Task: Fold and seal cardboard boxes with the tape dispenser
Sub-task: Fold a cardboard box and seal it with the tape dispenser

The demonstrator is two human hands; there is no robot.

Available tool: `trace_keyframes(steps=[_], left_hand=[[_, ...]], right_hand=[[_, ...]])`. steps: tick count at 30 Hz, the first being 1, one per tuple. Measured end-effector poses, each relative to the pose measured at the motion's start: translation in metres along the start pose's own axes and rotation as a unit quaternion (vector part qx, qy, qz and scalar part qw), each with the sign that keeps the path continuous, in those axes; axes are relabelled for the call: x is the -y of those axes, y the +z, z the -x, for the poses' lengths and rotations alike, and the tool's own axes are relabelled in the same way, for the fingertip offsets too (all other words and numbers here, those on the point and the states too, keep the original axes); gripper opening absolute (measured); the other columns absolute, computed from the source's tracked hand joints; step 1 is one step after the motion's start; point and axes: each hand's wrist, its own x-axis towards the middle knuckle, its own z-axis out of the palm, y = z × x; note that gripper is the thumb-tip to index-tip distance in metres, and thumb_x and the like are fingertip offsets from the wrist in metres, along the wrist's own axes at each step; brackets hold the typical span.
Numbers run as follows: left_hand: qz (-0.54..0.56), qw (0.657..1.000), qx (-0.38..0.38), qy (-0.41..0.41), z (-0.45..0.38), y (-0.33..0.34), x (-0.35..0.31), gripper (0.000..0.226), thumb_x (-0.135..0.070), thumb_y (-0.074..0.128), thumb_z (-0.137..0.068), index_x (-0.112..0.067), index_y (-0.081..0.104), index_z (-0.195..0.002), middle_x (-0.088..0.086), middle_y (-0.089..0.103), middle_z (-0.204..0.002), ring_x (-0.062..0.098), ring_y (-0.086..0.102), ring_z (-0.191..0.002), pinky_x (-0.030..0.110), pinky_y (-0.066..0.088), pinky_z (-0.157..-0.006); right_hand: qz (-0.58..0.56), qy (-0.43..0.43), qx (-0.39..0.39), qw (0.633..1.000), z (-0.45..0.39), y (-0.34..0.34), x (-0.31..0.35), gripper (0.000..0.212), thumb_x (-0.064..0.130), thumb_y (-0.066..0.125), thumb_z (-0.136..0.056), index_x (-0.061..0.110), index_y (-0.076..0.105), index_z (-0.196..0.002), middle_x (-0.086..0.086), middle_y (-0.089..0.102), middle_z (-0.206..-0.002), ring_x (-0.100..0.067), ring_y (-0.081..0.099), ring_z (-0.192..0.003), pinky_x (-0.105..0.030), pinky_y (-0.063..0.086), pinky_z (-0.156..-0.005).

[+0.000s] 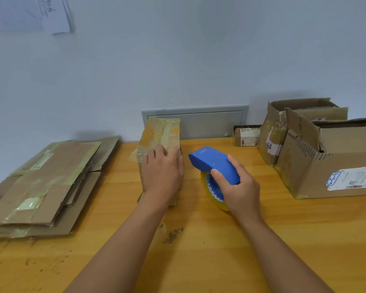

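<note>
centrally, toward the far edge of the wooden counter (199, 261), a small closed cardboard box (160, 140) sits with yellowish tape running along its top. the left hand (162, 173) lies on the near part of the box's top, palm down, its fingers (159, 151) nearly straight and close together, pressing on the cardboard rather than curling round it. just beside the box, on its right, the right hand (239, 187) grips the blue tape dispenser (213, 163); the thumb wraps over the near left side of the blue body and the other fingers curl round its far side. the dispenser's nose points toward the far edge, close to the box's right side but apart from it. a roll of yellowish tape (215, 193) hangs in the dispenser under the hand; it is hard to tell whether the roll touches the counter.

along the left edge of the counter lies a stack of flattened cardboard (42, 182), taped in strips. in the far right corner stand two open boxes: a large open box (330, 166) with a white shipping label on its near side, and a taller open box (283, 125) behind it. a small parcel (247, 135) rests against the wall between those and the taped box. a grey wall panel (199, 121) sits behind the counter's far edge.
</note>
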Motion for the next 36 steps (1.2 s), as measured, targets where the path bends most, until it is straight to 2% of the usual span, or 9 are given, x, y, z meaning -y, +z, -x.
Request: trace_keyframes(steps=[10,13,17,20,24,27,29,33,36], left_hand=[[0.002,1.0,0.004,0.023,0.002,-0.003,0.005,0.021,-0.031,0.073,-0.085,-0.019,0.066,-0.101,0.009,0.059,-0.09,0.027,0.056,-0.08,0.035,0.042,-0.069],[-0.008,1.0,0.012,0.023,-0.001,-0.006,0.001,0.024,-0.037,0.074,-0.085,-0.02,0.066,-0.1,0.006,0.059,-0.087,0.025,0.056,-0.078,0.033,0.042,-0.067],[0.002,0.997,0.056,0.056,-0.004,-0.012,0.002,0.035,-0.045,0.069,-0.088,-0.023,0.065,-0.115,0.003,0.062,-0.098,0.022,0.058,-0.088,0.032,0.044,-0.075],[0.025,0.993,0.096,0.056,-0.006,-0.019,0.013,0.044,-0.047,0.063,-0.092,-0.023,0.058,-0.129,0.001,0.063,-0.111,0.02,0.059,-0.098,0.03,0.043,-0.082],[0.041,0.992,0.1,0.067,-0.007,-0.024,0.025,0.039,-0.044,0.065,-0.091,-0.022,0.063,-0.124,0.0,0.065,-0.11,0.022,0.06,-0.097,0.03,0.043,-0.079],[0.04,0.992,0.096,0.078,-0.007,-0.023,0.026,0.035,-0.038,0.071,-0.088,-0.019,0.069,-0.117,0.002,0.067,-0.101,0.024,0.063,-0.088,0.029,0.039,-0.071],[0.042,0.992,0.085,0.084,-0.007,-0.022,0.026,0.034,-0.036,0.075,-0.084,-0.017,0.072,-0.112,0.003,0.068,-0.094,0.026,0.064,-0.081,0.029,0.038,-0.068],[0.062,0.991,0.097,0.074,-0.009,-0.025,0.028,0.036,-0.038,0.066,-0.092,-0.02,0.067,-0.123,0.002,0.066,-0.102,0.025,0.061,-0.089,0.031,0.038,-0.073],[0.072,0.991,0.089,0.068,-0.008,-0.027,0.028,0.032,-0.037,0.066,-0.092,-0.02,0.07,-0.119,0.001,0.067,-0.099,0.025,0.061,-0.085,0.029,0.036,-0.069]], right_hand=[[0.003,-0.005,0.001,1.0,0.002,-0.001,-0.003,0.074,0.066,0.059,-0.079,0.029,0.051,-0.143,0.002,0.059,-0.127,-0.021,0.056,-0.108,-0.038,0.053,-0.085],[0.002,-0.006,-0.002,1.0,0.001,0.0,-0.003,0.068,0.058,0.065,-0.083,0.028,0.051,-0.143,0.002,0.06,-0.127,-0.021,0.057,-0.108,-0.038,0.053,-0.085],[0.001,-0.01,-0.004,1.0,0.001,0.0,-0.004,0.072,0.065,0.06,-0.08,0.028,0.052,-0.142,0.003,0.059,-0.127,-0.02,0.057,-0.107,-0.036,0.053,-0.084],[-0.003,-0.007,-0.004,1.0,0.001,0.0,-0.005,0.07,0.063,0.066,-0.082,0.029,0.053,-0.141,0.004,0.06,-0.126,-0.021,0.057,-0.108,-0.039,0.053,-0.085],[-0.001,-0.009,-0.006,1.0,0.001,0.001,-0.006,0.069,0.063,0.066,-0.083,0.029,0.053,-0.141,0.003,0.06,-0.126,-0.023,0.057,-0.108,-0.04,0.053,-0.086],[0.001,-0.008,-0.007,1.0,0.002,0.0,-0.006,0.072,0.068,0.063,-0.081,0.03,0.053,-0.141,0.002,0.061,-0.125,-0.025,0.058,-0.106,-0.042,0.053,-0.084],[0.0,-0.009,-0.006,1.0,0.002,0.0,-0.006,0.07,0.065,0.063,-0.081,0.031,0.053,-0.141,0.003,0.061,-0.125,-0.025,0.058,-0.106,-0.042,0.053,-0.085],[-0.005,-0.008,-0.005,1.0,0.002,0.0,-0.006,0.07,0.066,0.063,-0.081,0.031,0.053,-0.141,0.004,0.06,-0.127,-0.024,0.057,-0.108,-0.043,0.053,-0.087],[-0.009,-0.011,-0.006,1.0,0.003,-0.001,-0.004,0.072,0.064,0.061,-0.079,0.028,0.054,-0.141,0.004,0.06,-0.127,-0.023,0.058,-0.108,-0.043,0.052,-0.088]])
